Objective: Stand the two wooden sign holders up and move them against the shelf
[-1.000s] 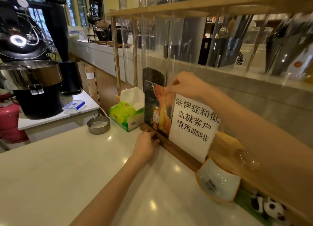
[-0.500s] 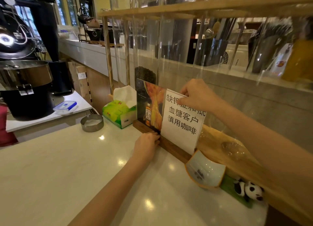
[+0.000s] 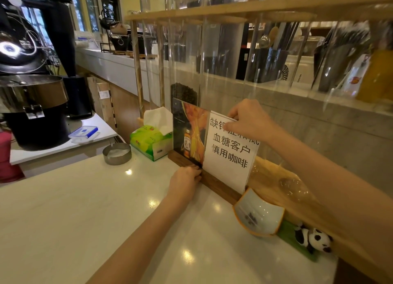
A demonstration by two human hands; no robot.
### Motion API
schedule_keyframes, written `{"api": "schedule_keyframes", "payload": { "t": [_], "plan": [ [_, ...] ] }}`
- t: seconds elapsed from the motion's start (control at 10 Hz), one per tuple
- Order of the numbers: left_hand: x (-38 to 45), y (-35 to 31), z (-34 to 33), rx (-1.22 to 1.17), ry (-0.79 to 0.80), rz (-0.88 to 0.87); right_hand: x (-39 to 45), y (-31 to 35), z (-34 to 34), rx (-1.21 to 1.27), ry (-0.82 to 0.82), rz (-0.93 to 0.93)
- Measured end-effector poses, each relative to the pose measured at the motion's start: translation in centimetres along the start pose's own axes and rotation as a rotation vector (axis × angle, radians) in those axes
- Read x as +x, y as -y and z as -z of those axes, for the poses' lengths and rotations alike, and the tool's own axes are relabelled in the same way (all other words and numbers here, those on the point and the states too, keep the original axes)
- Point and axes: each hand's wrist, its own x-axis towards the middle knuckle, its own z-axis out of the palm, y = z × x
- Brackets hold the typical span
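Observation:
Two sign holders stand upright side by side on the white counter, close against the wooden shelf (image 3: 274,177). The left sign holder (image 3: 187,132) shows a dark poster with a bottle, on a dark wooden base. The right sign holder (image 3: 229,153) carries white paper with black Chinese characters. My left hand (image 3: 186,182) presses on the wooden bases where the two meet. My right hand (image 3: 247,120) pinches the top edge of the white sign and hides part of its first text line.
A green tissue box (image 3: 150,142) and a metal ashtray (image 3: 117,153) sit left of the signs. A small ceramic dish (image 3: 258,216) and a panda toy (image 3: 313,239) lie to the right along the shelf. A black roaster (image 3: 32,105) stands far left.
My right hand moved from the poster sign's top edge to the top of the white sign. My left hand stayed at the bases. The camera shifted slightly.

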Motion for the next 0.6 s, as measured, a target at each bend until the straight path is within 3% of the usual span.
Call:
{"api": "schedule_keyframes", "payload": {
  "t": [0.3,0.5,0.6],
  "plan": [
    [-0.6,-0.7,0.9,0.033,0.044,-0.024,-0.1,0.2,0.1,-0.020,0.009,0.016],
    [-1.2,-1.1,4.3,-0.038,0.149,-0.055,0.2,0.6,0.6,-0.089,0.141,0.002],
    [-1.6,-0.7,6.0,-0.119,0.113,-0.026,-0.6,1.6,0.3,-0.078,0.014,0.065]
  ]
}}
